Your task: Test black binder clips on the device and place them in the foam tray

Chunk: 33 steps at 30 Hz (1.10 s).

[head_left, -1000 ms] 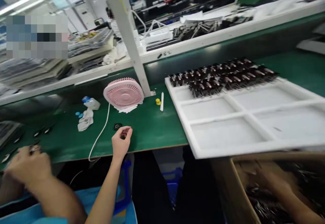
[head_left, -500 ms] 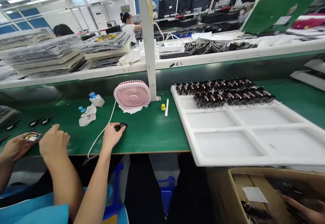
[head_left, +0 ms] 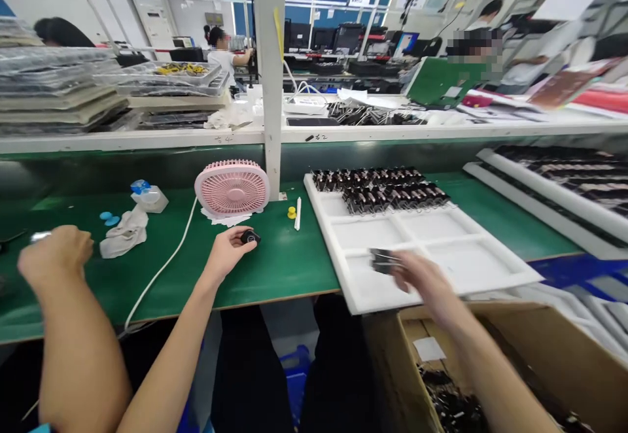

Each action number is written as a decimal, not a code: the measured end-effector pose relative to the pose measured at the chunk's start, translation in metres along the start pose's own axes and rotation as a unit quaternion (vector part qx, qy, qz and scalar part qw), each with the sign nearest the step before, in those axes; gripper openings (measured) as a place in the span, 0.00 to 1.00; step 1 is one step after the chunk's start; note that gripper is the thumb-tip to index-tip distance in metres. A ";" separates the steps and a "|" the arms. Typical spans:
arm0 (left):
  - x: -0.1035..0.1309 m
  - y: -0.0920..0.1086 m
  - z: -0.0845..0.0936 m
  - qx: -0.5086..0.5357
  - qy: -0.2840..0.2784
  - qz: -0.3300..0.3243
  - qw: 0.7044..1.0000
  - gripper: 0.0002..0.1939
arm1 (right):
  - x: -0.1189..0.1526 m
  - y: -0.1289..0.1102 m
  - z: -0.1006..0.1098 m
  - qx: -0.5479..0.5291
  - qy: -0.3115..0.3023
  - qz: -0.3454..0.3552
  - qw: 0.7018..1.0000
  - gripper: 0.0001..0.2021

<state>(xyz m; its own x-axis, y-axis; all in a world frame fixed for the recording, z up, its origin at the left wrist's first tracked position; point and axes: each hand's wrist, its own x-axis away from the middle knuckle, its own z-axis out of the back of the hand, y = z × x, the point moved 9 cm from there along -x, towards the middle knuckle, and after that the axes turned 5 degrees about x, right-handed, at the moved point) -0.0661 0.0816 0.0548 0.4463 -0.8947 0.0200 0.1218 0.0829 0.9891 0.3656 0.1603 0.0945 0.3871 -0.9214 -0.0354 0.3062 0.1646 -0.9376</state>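
My left hand (head_left: 228, 250) pinches a small black rounded piece (head_left: 250, 237) with a circular mark, just over the green table in front of the pink fan. It looks like a watch case, but its exact kind is unclear. Between the fingers of my right hand (head_left: 419, 275) is a black binder clip (head_left: 383, 261) with metal levers, above the front left compartment of the white foam tray (head_left: 349, 289). Rows of black binder clips (head_left: 395, 197) fill the tray's back part. Below my right forearm, a cardboard box (head_left: 409, 361) holds a pile of dark clips.
The pink fan (head_left: 234, 191) trails a white cable (head_left: 169, 259). A yellow knob (head_left: 292, 212) and white stick (head_left: 298, 214) lie right of it; a bottle (head_left: 151, 199) and cloth (head_left: 125, 233) are left. A co-worker's hand (head_left: 59, 250) works at far left. More filled trays (head_left: 544, 204) stand right.
My right hand has risen out of the cardboard box with a binder clip and is now over the tray. My left hand still holds the black piece, slightly raised. The view has swung right.
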 end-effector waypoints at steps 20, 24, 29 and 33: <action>-0.067 -0.025 -0.131 0.362 -0.150 0.122 0.912 0.18 | -0.138 -0.002 -0.139 -0.040 -0.082 0.064 0.994 0.30; -0.065 -0.023 -0.134 0.340 -0.153 0.125 0.919 0.18 | -0.139 -0.001 -0.140 -0.022 -0.090 0.078 0.993 0.28; -0.065 -0.021 -0.133 0.325 -0.144 0.112 0.928 0.20 | -0.139 -0.001 -0.140 -0.002 -0.088 0.096 0.991 0.27; -0.067 -0.020 -0.132 0.313 -0.136 0.106 0.934 0.22 | -0.141 -0.001 -0.139 0.000 -0.086 0.095 0.992 0.26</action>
<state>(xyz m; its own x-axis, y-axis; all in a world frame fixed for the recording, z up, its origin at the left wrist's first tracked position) 0.0188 0.1981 0.0144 0.1503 -0.9727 0.1767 -0.5230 0.0735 0.8492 0.1893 0.2413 0.0525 0.5798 -0.8003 -0.1526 0.2131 0.3297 -0.9197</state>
